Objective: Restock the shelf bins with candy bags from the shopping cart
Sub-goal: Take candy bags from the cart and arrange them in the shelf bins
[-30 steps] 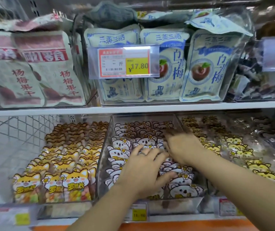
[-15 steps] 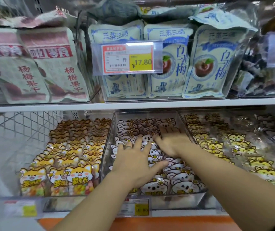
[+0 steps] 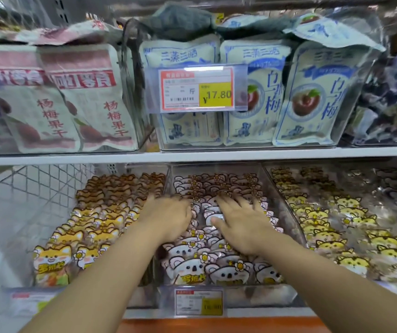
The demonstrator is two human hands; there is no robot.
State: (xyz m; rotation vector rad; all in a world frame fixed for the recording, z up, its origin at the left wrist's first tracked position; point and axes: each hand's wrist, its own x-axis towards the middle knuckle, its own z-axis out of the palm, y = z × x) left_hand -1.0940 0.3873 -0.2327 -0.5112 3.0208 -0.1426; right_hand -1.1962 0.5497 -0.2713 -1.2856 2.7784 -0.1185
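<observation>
head view | left hand (image 3: 168, 217) rests on pink koala-print candy bags (image 3: 192, 267), its fingers blurred, grip unclear | right hand (image 3: 240, 224) lies flat, fingers spread, holding nothing | bags fill clear plastic bin (image 3: 264, 296) beneath both fingertips | orange fox-print bags (image 3: 91, 231) left of fingers | white shelf board (image 3: 72, 161) above

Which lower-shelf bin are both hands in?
The middle bin: left hand and right hand are on its koala bags, fox bags to its left, tiger bags to its right.
</observation>
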